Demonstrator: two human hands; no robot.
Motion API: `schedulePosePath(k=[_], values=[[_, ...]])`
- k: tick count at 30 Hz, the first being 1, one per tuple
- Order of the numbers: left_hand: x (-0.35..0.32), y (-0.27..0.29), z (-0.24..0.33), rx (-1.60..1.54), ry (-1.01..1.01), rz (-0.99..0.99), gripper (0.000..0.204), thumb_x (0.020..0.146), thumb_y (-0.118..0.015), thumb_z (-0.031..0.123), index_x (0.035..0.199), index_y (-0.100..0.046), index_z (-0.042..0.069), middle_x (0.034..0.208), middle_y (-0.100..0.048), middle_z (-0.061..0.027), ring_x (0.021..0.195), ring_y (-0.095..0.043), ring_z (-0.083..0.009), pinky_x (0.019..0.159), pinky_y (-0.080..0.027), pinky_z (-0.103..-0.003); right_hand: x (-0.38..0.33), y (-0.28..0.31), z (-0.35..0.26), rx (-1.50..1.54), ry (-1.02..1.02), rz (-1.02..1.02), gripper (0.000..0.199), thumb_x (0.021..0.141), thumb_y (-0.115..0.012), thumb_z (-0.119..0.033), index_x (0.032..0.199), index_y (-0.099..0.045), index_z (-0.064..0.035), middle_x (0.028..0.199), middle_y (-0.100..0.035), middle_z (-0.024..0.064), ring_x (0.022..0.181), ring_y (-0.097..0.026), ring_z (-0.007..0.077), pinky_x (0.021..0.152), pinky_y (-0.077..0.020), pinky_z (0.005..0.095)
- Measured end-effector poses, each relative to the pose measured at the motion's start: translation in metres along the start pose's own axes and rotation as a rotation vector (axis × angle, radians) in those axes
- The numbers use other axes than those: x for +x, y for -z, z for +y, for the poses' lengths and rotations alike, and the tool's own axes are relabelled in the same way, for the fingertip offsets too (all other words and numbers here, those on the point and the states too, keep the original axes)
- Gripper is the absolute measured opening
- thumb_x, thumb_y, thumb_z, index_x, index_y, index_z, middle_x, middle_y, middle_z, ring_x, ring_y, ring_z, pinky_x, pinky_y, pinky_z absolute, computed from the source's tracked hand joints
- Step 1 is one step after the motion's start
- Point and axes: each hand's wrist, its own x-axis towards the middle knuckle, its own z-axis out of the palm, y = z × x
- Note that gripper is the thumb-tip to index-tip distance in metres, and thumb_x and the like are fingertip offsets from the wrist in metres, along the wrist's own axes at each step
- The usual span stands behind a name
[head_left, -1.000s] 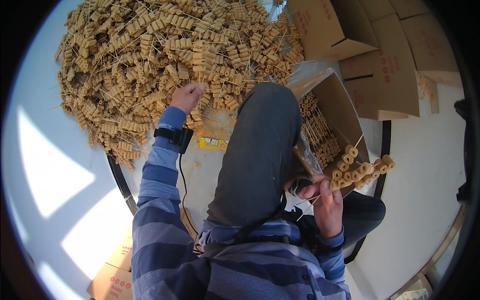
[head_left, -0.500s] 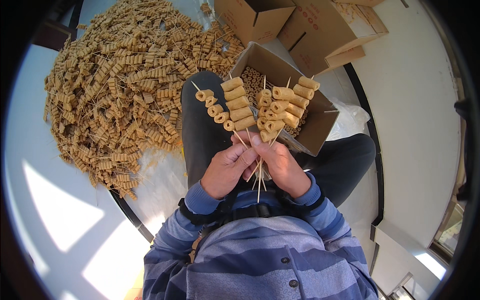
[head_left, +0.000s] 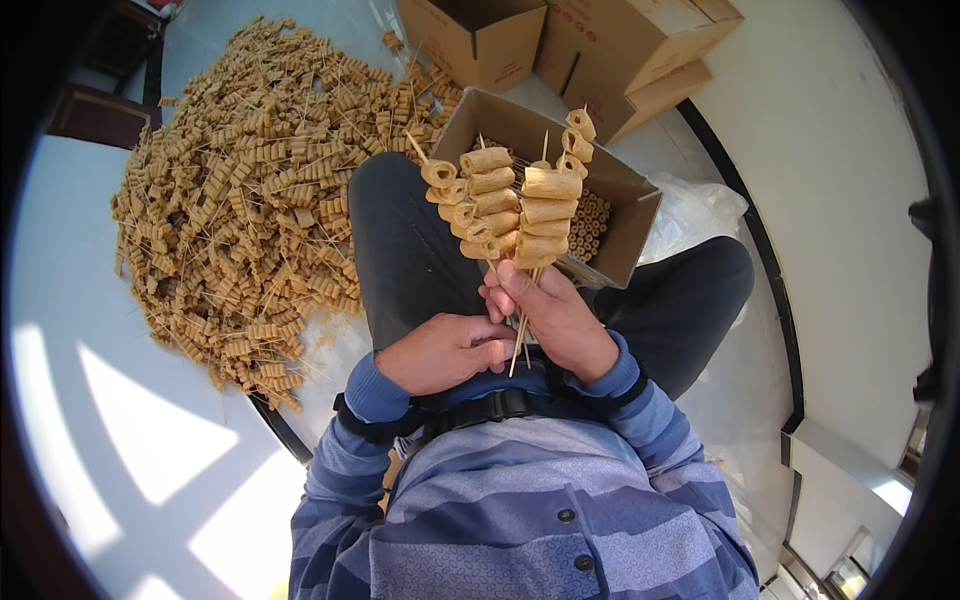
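Observation:
My right hand [head_left: 555,318] is closed around the bare lower sticks of several bamboo skewers. These fan upward above the fist, threaded with tan, hollow, ridged rolls [head_left: 548,212]; the leftmost skewer [head_left: 452,205] leans outward. Lower down, my left hand [head_left: 435,352] is closed, its fingertips beside the sticks' bottom ends [head_left: 517,352]. Whatever those fingers pinch is partly hidden. Just beyond the skewers, an open cardboard box [head_left: 625,225] holds more rolls standing on end, packed closely.
A large heap of skewered rolls [head_left: 240,200] covers the floor at the left. More cardboard boxes [head_left: 610,50] stand at the far side. Clear plastic sheeting [head_left: 695,215] lies right of the open box. My bent knees [head_left: 395,220] flank my hands.
The two spread groups of skewers have come together into one bunch in my right hand. My left hand has let go of its upper sticks and moved down towards their lower ends.

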Motion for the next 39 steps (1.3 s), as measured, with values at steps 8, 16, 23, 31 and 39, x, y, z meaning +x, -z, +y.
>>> schedulePosePath(k=[8,16,23,31,39], values=[[0.023,0.027,0.004,-0.848,-0.558,0.256,0.077,0.1,-0.041,0.061,0.152,-0.031,0.004,0.148,-0.046,-0.0147,0.135,-0.047,-0.0298,0.111,-0.04,-0.045,-0.014,0.003,-0.004,0.038,-0.127,-0.078,0.036,0.108,-0.045,-0.035,0.103,-0.054,-0.0008,0.072,-0.044,-0.0025,0.063,-0.045,0.0068,0.076,-0.0544,0.0275],[0.04,0.004,0.028,-1.088,-0.627,0.311,0.077,0.1,-0.034,0.065,0.149,-0.036,0.006,0.143,-0.051,-0.0127,0.131,-0.05,-0.0281,0.11,-0.042,-0.045,-0.018,0.003,0.0,-0.151,-0.155,0.029,0.031,0.106,-0.049,-0.032,0.095,-0.054,-0.0031,0.072,-0.051,-0.0004,0.06,-0.054,0.0077,0.066,-0.0564,0.0278],[0.041,0.003,0.038,-1.027,-0.463,0.577,0.049,0.105,-0.044,0.041,0.138,-0.047,0.005,0.129,-0.057,-0.0116,0.116,-0.06,-0.0246,0.099,-0.051,-0.04,-0.017,0.0,0.009,-0.293,-0.035,0.02,0.033,0.106,-0.05,-0.032,0.107,-0.058,-0.0005,0.085,-0.064,0.0039,0.073,-0.063,0.0113,0.071,-0.0557,0.027],[0.043,0.01,0.034,-1.094,-0.504,0.572,0.045,0.104,-0.042,0.042,0.123,-0.052,0.003,0.115,-0.064,-0.0141,0.103,-0.063,-0.0252,0.09,-0.054,-0.04,-0.016,0.003,-0.003,-0.267,-0.123,0.187,0.035,0.106,-0.05,-0.028,0.127,-0.054,-0.0001,0.085,-0.067,0.006,0.068,-0.065,0.0129,0.063,-0.0559,0.0252],[0.036,0.007,0.025,-1.25,-0.478,0.479,0.047,0.104,-0.044,0.04,0.126,-0.056,0.0,0.122,-0.063,-0.0144,0.112,-0.062,-0.028,0.097,-0.053,-0.04,-0.009,0.017,-0.001,-0.521,-0.054,0.299,0.02,0.099,-0.056,-0.021,0.109,-0.052,-0.0042,0.066,-0.061,0.0084,0.055,-0.061,0.0174,0.051,-0.0505,0.0315]])
